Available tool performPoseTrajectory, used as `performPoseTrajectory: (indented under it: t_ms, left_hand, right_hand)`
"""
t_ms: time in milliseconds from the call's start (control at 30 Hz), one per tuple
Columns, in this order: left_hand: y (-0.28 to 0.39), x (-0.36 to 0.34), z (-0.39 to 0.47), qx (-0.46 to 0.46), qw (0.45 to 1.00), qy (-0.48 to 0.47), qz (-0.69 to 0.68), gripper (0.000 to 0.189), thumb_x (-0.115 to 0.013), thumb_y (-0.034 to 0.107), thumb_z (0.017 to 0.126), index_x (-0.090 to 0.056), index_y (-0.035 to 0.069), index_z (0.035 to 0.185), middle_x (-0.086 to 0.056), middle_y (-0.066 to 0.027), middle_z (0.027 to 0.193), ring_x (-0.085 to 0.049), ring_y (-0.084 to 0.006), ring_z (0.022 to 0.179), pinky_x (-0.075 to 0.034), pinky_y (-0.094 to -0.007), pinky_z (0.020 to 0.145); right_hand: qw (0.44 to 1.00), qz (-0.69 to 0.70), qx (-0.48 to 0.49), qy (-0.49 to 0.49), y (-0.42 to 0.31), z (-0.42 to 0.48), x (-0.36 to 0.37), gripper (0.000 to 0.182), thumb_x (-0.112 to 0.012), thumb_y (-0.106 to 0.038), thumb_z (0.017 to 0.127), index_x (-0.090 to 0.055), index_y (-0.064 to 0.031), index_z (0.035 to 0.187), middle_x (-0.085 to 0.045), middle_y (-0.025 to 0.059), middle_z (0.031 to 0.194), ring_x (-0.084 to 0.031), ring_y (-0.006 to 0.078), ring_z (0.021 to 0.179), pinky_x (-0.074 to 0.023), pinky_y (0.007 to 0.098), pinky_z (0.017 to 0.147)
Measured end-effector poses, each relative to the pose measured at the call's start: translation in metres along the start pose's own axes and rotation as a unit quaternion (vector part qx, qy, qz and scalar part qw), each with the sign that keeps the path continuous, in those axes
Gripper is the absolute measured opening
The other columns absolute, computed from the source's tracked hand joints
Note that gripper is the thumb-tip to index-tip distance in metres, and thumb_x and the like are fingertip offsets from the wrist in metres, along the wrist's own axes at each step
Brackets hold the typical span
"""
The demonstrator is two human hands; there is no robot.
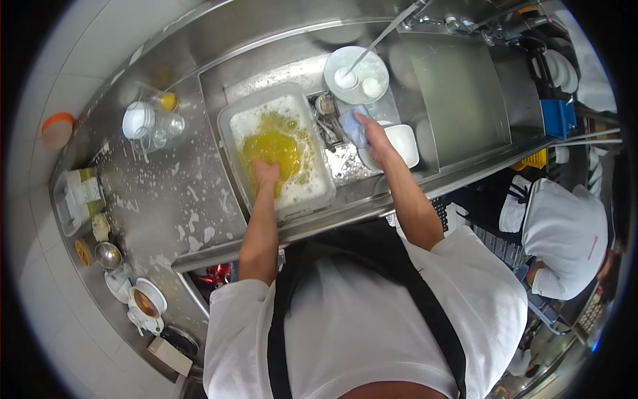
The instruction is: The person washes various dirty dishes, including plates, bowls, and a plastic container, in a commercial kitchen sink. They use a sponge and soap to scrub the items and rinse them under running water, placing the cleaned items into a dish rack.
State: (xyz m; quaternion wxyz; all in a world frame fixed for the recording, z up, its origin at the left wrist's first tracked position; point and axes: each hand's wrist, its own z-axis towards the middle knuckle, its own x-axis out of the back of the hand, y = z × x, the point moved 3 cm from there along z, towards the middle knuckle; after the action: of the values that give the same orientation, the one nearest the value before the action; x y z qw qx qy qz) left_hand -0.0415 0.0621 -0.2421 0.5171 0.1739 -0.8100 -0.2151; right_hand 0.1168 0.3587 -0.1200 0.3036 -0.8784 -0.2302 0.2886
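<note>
My left hand point(266, 172) is partly under yellowish, foamy water in a translucent plastic tub point(326, 192); its fingers are hidden. My right hand point(377, 138) grips a light blue cloth or sponge point(354, 125) just right of the tub. Below that hand, a white square bowl point(402, 144) rests over another white dish. Farther back, a large white bowl point(366, 54) holds two small white cups or bowls point(371, 87), with water from the tap point(394, 24) running into one. Spoons and other cutlery point(326, 124) lie in a narrow holder between the tub and the bowls.
A basin of cloudy water point(458, 99) lies to the right. On the foam-spotted steel counter point(164, 194) at left stand white bowls point(138, 119) and glasses point(172, 123). Used dishes point(149, 301) sit at lower left. Another person point(565, 229) works behind me at right.
</note>
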Motion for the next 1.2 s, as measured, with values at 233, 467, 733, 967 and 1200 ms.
performPoseTrajectory:
  t_ms: [233, 467, 733, 967, 1200]
  left_hand:
    - [0.063, 0.081, -0.047, 0.089, 0.760, -0.216, -0.607, 0.046, -0.062, 0.006, 0.084, -0.045, 0.001, 0.126, -0.061, -0.0122, 0.108, -0.060, -0.0207, 0.097, -0.051, -0.0307, 0.077]
    - [0.084, 0.096, -0.071, 0.037, 0.583, -0.343, -0.736, 0.039, -0.054, 0.027, 0.096, -0.050, 0.003, 0.127, -0.061, -0.0109, 0.113, -0.059, -0.0205, 0.102, -0.051, -0.0337, 0.083]
    - [0.118, 0.145, -0.081, -0.225, 0.882, -0.319, -0.264, 0.042, -0.060, 0.026, 0.090, -0.053, 0.002, 0.124, -0.063, -0.0107, 0.108, -0.062, -0.0195, 0.096, -0.050, -0.0331, 0.079]
    - [0.101, 0.115, -0.060, -0.257, 0.959, -0.112, -0.050, 0.029, -0.049, 0.019, 0.086, -0.061, -0.006, 0.095, -0.061, -0.0315, 0.085, -0.060, -0.0470, 0.082, -0.046, -0.0517, 0.075]
    - [0.099, 0.090, -0.058, 0.016, 0.951, -0.279, -0.136, 0.041, -0.043, 0.027, 0.089, -0.061, -0.003, 0.069, -0.058, -0.0182, 0.056, -0.059, -0.0322, 0.049, -0.045, -0.0429, 0.049]
  right_hand:
    - [0.977, -0.213, 0.011, -0.029, 0.007, -0.091, -0.093, 0.098, -0.068, -0.044, 0.082, -0.015, 0.0115, 0.143, -0.047, 0.0233, 0.134, -0.051, 0.0257, 0.118, -0.0387, 0.0316, 0.100]
    - [0.871, -0.369, 0.276, -0.169, 0.045, -0.065, -0.149, 0.070, -0.072, -0.024, 0.080, -0.039, -0.0043, 0.138, -0.054, 0.0137, 0.126, -0.051, 0.0236, 0.117, -0.0373, 0.0327, 0.102]
    - [0.925, -0.327, 0.138, -0.138, 0.035, -0.053, -0.134, 0.045, -0.067, -0.020, 0.081, -0.055, -0.0049, 0.122, -0.062, 0.0162, 0.112, -0.061, 0.0256, 0.101, -0.0465, 0.0322, 0.088]
    - [0.853, -0.404, 0.323, 0.066, 0.050, -0.069, -0.143, 0.032, -0.061, -0.016, 0.085, -0.047, -0.0009, 0.109, -0.057, 0.0241, 0.101, -0.057, 0.0388, 0.096, -0.0441, 0.0410, 0.085]
    - [0.739, -0.489, 0.463, 0.018, 0.033, -0.067, -0.146, 0.027, -0.061, -0.005, 0.079, -0.050, -0.0018, 0.103, -0.056, 0.0211, 0.097, -0.056, 0.0413, 0.089, -0.0462, 0.0447, 0.075]
